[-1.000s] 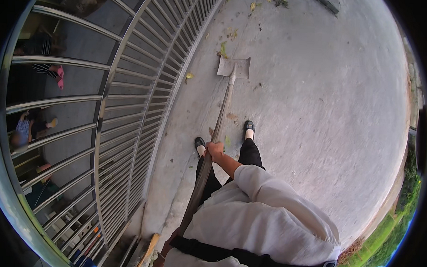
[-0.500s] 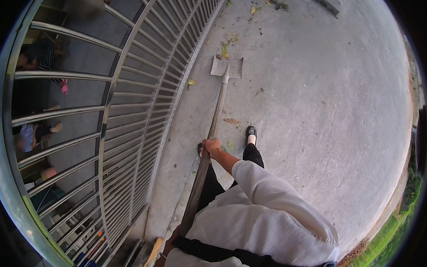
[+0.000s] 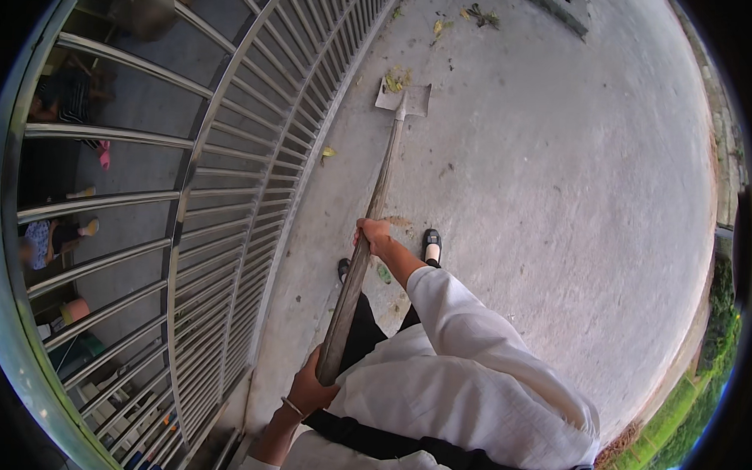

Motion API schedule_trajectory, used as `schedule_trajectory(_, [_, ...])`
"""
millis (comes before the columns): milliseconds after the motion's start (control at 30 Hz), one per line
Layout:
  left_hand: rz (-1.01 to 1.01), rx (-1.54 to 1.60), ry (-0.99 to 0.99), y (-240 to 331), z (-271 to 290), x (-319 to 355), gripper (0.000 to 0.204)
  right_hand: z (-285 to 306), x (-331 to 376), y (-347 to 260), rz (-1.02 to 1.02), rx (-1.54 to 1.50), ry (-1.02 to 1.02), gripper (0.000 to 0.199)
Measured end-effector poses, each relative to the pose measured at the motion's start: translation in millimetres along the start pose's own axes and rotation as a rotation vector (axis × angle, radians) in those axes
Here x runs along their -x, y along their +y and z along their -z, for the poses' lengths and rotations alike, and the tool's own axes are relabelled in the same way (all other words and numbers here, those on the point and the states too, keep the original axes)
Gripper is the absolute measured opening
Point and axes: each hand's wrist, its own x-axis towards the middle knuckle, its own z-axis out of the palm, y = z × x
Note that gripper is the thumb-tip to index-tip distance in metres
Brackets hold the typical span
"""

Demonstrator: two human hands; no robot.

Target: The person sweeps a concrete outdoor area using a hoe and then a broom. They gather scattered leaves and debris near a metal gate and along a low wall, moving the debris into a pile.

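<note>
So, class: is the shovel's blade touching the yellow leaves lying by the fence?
Touching: in the head view the shovel blade has its left corner against the yellow leaves, no gap.

bright, even daylight washes the concrete ground (image 3: 559,200) pale, with soft, faint shadows and no hard glare. beyond the metal gate (image 3: 228,213) at nine o'clock it turns dim. focus holds sharp at centre; fisheye bending curves the bars, and a black vignette rings the rim.
</note>
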Motion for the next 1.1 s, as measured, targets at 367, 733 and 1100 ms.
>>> schedule_trajectory(367, [-0.468,-0.213,0.156,-53,9,30,0.074,-24,49,39,-0.011,0.048,0.197,0.01])
schedule_trajectory(733, [0.007,0.079,-0.005,-6,0,6,0.078,-19,12,-7,0.011,0.121,0.187,0.017])
schedule_trajectory(1100, [0.239,0.256,-0.099,18,-4,-14,0.082,-17,-6,-27,0.018,0.134,0.124,0.015])
